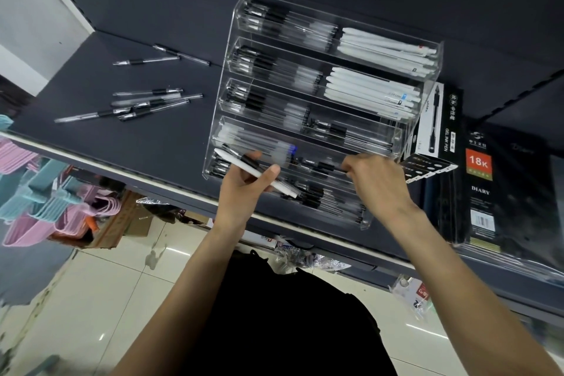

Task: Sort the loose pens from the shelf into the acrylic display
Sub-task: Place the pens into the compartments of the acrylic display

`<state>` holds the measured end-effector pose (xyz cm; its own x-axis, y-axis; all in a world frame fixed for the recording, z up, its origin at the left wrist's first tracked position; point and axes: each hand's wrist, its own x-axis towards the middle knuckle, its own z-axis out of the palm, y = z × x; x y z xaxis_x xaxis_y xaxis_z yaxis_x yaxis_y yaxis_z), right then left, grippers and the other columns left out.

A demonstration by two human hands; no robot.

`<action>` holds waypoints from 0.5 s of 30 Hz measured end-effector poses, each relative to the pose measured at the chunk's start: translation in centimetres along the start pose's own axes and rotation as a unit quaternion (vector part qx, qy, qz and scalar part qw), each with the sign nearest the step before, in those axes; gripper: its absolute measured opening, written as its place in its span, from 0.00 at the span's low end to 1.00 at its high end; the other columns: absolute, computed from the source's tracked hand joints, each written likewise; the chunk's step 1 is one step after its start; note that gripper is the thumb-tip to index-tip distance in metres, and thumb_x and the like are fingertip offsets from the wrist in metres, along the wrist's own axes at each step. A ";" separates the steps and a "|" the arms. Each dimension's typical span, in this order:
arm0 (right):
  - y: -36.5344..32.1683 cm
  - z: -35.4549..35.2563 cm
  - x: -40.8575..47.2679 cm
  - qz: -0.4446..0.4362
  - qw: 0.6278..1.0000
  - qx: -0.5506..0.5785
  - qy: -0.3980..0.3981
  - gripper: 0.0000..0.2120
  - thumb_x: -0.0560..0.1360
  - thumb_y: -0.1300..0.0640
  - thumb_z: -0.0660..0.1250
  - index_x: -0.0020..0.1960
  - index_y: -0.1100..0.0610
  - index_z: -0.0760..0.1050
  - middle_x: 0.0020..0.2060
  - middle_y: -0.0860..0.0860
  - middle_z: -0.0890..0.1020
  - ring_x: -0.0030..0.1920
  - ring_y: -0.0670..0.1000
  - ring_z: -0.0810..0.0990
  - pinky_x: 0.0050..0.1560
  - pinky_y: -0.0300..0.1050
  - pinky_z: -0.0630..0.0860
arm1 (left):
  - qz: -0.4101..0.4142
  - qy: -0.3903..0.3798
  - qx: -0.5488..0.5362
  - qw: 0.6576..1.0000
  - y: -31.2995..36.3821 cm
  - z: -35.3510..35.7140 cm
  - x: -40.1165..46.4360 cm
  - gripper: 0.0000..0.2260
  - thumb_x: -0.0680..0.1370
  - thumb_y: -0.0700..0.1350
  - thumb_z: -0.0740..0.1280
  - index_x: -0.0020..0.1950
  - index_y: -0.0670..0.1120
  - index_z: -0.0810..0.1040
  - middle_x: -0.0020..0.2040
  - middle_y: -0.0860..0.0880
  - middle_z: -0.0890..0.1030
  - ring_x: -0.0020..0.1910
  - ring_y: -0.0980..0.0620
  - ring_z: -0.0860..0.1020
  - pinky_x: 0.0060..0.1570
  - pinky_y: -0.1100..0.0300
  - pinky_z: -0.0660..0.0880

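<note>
A white pen (259,173) and a black-gripped pen are held across the curled fingers of the left hand (247,189), above the acrylic display (320,107). A dark pen is pinched by the right hand (377,181) at a lower compartment. Loose pens (146,101) are left on the shelf (171,143), well apart.

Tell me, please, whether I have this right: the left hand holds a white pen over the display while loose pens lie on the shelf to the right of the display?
One slip: the head view shows the loose pens lying left of the display, not right. The left hand does hold a white pen over it.
</note>
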<state>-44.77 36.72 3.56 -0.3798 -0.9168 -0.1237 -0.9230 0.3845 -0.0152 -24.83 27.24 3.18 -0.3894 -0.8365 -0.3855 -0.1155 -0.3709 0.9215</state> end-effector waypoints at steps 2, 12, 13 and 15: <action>0.1 0.2 0.3 0.001 1.000 0.012 -0.009 0.14 0.74 0.67 0.66 0.55 0.52 0.79 0.49 0.51 0.82 0.48 0.55 0.82 0.45 0.48 0.78 | 0.007 0.001 0.006 1.000 0.2 0.1 -0.1 0.17 0.75 0.40 0.71 0.61 0.38 0.73 0.42 0.45 0.75 0.35 0.61 0.79 0.38 0.71 0.75; -2.6 -3.3 -1.5 -0.035 0.980 0.190 0.043 0.10 0.78 0.50 0.64 0.57 0.49 0.79 0.49 0.44 0.82 0.47 0.45 0.81 0.49 0.40 0.78 | 0.027 -0.021 0.000 0.999 0.7 0.3 -0.5 0.12 0.76 0.39 0.69 0.57 0.37 0.73 0.40 0.49 0.79 0.36 0.59 0.80 0.38 0.69 0.76; -3.7 -4.1 -1.8 -0.035 0.959 0.280 0.018 0.11 0.76 0.48 0.66 0.56 0.49 0.79 0.47 0.42 0.82 0.45 0.41 0.81 0.47 0.34 0.76 | 0.030 -0.026 -0.003 0.999 0.8 0.5 -0.5 0.12 0.76 0.39 0.69 0.57 0.39 0.73 0.40 0.50 0.80 0.37 0.59 0.80 0.38 0.68 0.76; -5.2 -4.5 -2.1 -0.030 0.914 0.403 -0.040 0.11 0.71 0.48 0.71 0.52 0.49 0.80 0.44 0.41 0.83 0.42 0.37 0.80 0.44 0.28 0.74 | 0.036 -0.043 -0.002 0.998 0.9 0.8 -0.6 0.11 0.75 0.38 0.69 0.56 0.42 0.74 0.39 0.51 0.81 0.38 0.57 0.81 0.40 0.65 0.78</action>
<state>-39.40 36.15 8.35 -0.2941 -0.9407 -0.1694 -0.5843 0.3172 -0.7470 -25.46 27.76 4.31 -0.4730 -0.8240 -0.3120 -0.0806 -0.3122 0.9466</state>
